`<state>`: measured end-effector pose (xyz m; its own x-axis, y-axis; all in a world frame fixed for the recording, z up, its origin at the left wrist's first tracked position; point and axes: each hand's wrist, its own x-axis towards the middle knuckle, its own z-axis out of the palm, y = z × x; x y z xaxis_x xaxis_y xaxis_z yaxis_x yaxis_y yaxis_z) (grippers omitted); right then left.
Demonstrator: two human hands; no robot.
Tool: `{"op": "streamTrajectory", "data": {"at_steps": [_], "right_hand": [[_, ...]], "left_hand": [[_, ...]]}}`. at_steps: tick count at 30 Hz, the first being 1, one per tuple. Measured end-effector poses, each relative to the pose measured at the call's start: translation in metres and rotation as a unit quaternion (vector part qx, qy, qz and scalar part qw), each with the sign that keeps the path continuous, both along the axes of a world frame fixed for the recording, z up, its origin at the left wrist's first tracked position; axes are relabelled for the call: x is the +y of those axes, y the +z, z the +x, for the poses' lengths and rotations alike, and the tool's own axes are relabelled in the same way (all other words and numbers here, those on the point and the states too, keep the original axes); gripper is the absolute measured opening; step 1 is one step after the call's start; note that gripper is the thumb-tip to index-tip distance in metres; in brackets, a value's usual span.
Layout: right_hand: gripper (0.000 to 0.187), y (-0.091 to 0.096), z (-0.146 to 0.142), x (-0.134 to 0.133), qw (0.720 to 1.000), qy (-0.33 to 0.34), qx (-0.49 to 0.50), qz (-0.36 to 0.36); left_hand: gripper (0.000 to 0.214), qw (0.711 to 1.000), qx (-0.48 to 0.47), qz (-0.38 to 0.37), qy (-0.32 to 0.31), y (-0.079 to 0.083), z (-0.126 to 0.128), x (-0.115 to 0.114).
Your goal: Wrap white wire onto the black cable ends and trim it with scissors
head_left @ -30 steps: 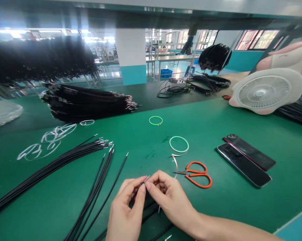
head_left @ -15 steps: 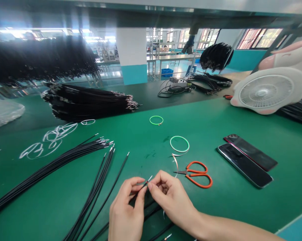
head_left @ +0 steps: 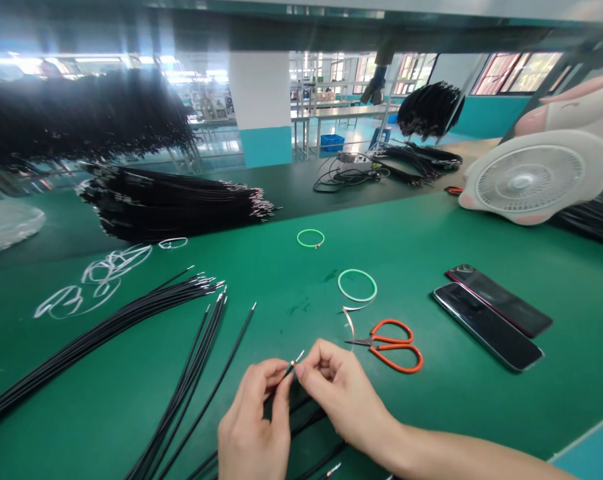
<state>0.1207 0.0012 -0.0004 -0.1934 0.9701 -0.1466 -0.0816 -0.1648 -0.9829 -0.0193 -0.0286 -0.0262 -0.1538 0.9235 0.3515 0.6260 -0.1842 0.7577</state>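
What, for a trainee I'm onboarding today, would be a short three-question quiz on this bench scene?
1. True or false: the orange-handled scissors lie on the green mat to the right of the hands, touched by neither.
2. What do the left hand and the right hand pinch between their fingertips? A. the bare-tipped end of a black wire; B. a green ring; C. a fan.
3. How many phones lie side by side on the mat?
Key: 1 true; 2 A; 3 two.
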Motion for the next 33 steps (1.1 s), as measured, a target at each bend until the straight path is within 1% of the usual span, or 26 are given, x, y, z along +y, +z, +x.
{"op": "streamTrajectory", "data": {"at_steps": [6,13,17,22,28,31,33], "right_hand": [[0.019,-0.0058,0.0005,0.0006,1.0,0.012,0.006,-0.001],[0.02,-0.0047,0.0009,0.0018,1.0,0.004,0.008,-0.003],[0.019,-0.006,0.0013,0.0024,1.0,0.004,0.008,0.0],[0.018,-0.0079,0.0016,0.001,1.0,0.003,0.001,0.008],[0.02,-0.0074,0.0012,0.0027,1.0,-0.002,0.002,0.015],[0.02,-0.0071,0.0007,0.0036,1.0,0.0,0.005,0.018],[0.019,-0.0078,0.0003,0.0038,1.0,0.01,0.007,0.018]], "left_hand": [[0.008,0.997,0.045,0.064,-0.014,0.0011,0.0008,-0.0017],[0.013,0.994,0.068,0.075,-0.033,0.002,0.0012,-0.0023],[0.016,0.994,0.064,0.069,-0.047,0.0026,0.0012,-0.0019],[0.022,0.994,0.053,0.067,-0.064,0.0076,0.0023,-0.0019],[0.025,0.996,0.037,0.045,-0.061,0.0085,0.0028,-0.0031],[0.025,0.998,0.013,0.02,-0.052,0.0062,0.0012,-0.0021],[0.023,0.998,-0.032,-0.027,-0.045,0.0055,0.0004,0.0006]]}}
